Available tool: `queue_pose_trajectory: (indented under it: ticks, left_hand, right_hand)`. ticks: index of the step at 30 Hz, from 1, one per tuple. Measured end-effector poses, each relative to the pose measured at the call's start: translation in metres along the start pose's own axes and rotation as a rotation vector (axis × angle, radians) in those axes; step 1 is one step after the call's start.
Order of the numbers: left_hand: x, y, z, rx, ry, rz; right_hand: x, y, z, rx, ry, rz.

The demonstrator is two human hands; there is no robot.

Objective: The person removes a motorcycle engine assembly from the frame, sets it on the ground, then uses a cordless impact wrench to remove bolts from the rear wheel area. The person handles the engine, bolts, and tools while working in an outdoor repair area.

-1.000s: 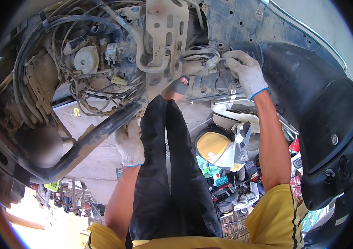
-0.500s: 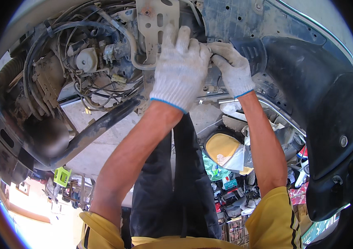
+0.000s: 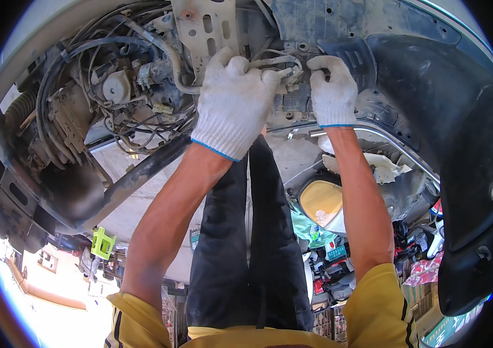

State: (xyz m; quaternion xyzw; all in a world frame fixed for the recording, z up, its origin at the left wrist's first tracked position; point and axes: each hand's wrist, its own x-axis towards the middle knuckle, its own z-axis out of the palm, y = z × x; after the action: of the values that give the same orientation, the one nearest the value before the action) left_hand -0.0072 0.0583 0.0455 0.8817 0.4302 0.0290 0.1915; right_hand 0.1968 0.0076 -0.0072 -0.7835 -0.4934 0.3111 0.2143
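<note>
My left hand (image 3: 233, 107), in a white knit glove with a blue cuff, is closed around a grey wiring harness (image 3: 278, 60) in the vehicle's exposed bay. Its fingertips are partly hidden behind the glove. The harness loops out past the thumb to a small dirty connector (image 3: 294, 81), which lies between my two hands. My right hand (image 3: 334, 95), gloved the same way, is just right of this connector. Its thumb and forefinger curve with a gap between them, and nothing shows in that gap.
A perforated metal bracket (image 3: 207, 29) rises behind my left hand. Hoses and wires (image 3: 142, 124) crowd the left, above a dark tube (image 3: 136, 188). At right hangs a black plastic wheel-arch liner (image 3: 426, 87). Below are a green stool (image 3: 102, 242) and a yellow-topped seat (image 3: 320, 200).
Both hands have come lower in view and moved apart. Half a second ago their fingers met at the harness; now the loop and connector show between them.
</note>
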Motion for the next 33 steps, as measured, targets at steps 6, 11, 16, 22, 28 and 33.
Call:
queue_pose_trajectory:
  ticks: [6, 11, 16, 22, 28, 33]
  left_hand:
    - [-0.017, 0.007, -0.018, -0.157, 0.118, -0.346]
    - [0.006, -0.031, -0.02, -0.379, 0.019, -0.028]
    - [0.019, -0.055, -0.031, -0.611, -0.195, -0.174]
    - [0.016, -0.008, -0.053, -0.74, 0.078, -0.335]
    - [-0.066, 0.025, -0.039, -0.979, 0.311, -0.522]
    - [-0.16, 0.062, -0.024, -1.022, 0.024, -0.671]
  right_hand:
    - [-0.019, -0.029, -0.013, 0.397, -0.116, -0.087]
    - [-0.02, -0.064, 0.013, 0.243, -0.381, -0.096]
    - [0.002, -0.069, 0.026, 0.141, -0.414, -0.132]
    - [0.013, -0.082, 0.034, 0.178, -0.398, 0.091]
    - [0.015, -0.064, 0.056, 0.329, -0.227, 0.162]
    - [0.002, -0.07, 0.032, 0.843, -0.199, 0.548]
